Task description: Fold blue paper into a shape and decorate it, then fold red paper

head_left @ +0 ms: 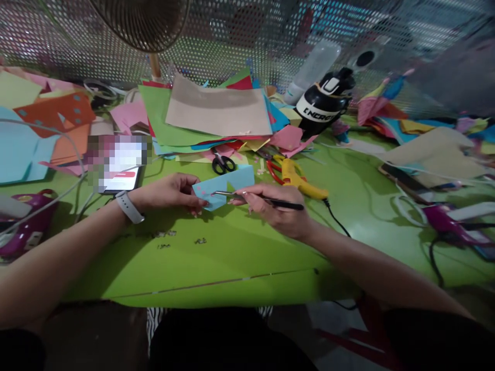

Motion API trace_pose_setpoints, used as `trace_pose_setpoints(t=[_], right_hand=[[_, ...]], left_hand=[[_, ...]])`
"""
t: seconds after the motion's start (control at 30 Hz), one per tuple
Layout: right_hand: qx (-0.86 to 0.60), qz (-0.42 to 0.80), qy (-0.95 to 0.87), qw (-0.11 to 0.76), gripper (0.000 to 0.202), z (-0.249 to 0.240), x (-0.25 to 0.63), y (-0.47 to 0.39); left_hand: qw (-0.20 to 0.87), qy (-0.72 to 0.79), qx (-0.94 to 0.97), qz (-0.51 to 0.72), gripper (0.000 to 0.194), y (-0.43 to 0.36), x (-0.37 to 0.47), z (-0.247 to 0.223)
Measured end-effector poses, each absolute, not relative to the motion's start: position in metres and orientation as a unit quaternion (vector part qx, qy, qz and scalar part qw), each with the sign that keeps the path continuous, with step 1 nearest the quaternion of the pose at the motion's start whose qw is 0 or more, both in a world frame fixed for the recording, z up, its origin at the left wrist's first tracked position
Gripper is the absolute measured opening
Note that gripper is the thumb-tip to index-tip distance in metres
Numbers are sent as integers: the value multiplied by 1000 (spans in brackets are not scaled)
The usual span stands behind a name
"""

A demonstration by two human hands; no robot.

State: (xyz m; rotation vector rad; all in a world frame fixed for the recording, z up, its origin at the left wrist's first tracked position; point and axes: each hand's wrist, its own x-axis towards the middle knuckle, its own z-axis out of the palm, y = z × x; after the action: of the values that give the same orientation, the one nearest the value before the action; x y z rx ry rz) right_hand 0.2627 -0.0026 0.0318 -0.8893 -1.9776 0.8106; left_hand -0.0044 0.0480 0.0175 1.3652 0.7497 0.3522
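Between the thumb and fingers of my left hand [178, 195] is the left end of a light-blue piece of paper [242, 178], folded or cut with a notch in its middle. Small pink marks or pieces show on its left part. My right hand [276, 208] grips thin tweezers [284, 204] with a dark handle. Their metal tip meets the paper's left part, close to my left fingers; whether something tiny is at the tip I cannot tell. Just behind the paper lie scissors [223, 164] with black handles.
A yellow glue gun [296, 178] and red-handled pliers [274, 170] lie right of the paper. Behind are stacked coloured sheets [220, 111], a black bottle [323, 100] and a fan [145, 20]. A phone [122, 165] lies left. Small scraps [200, 241] dot the green table [232, 265].
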Motion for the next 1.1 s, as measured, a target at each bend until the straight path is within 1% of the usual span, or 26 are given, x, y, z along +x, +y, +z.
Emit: trace_pose_setpoints(t=[0.07, 0.13, 0.2, 0.33, 0.43, 0.67, 0.87, 1.1], right_hand=[[-349, 293, -793, 403, 16, 33, 264, -5], [-358, 293, -786, 410, 15, 34, 266, -6], [-375, 331, -755, 424, 14, 33, 267, -6], [-398, 445, -657, 461, 18, 28, 269, -2], [-410, 484, -618, 465, 21, 23, 271, 0], [-418, 532, -576, 459, 22, 15, 273, 0], [-415, 543, -564, 463, 21, 17, 273, -1], [-444, 571, -511, 465, 26, 19, 265, -3]], left_hand=[[696, 336, 613, 162, 19, 48, -5, 17], [696, 334, 614, 167, 19, 48, -5, 16], [698, 328, 613, 170, 19, 48, -5, 16], [698, 321, 615, 178, 18, 48, -4, 19], [699, 320, 612, 187, 15, 47, -3, 19], [706, 316, 599, 207, 16, 46, -2, 19], [710, 312, 596, 209, 18, 46, -1, 21], [724, 304, 573, 233, 16, 45, 0, 23]])
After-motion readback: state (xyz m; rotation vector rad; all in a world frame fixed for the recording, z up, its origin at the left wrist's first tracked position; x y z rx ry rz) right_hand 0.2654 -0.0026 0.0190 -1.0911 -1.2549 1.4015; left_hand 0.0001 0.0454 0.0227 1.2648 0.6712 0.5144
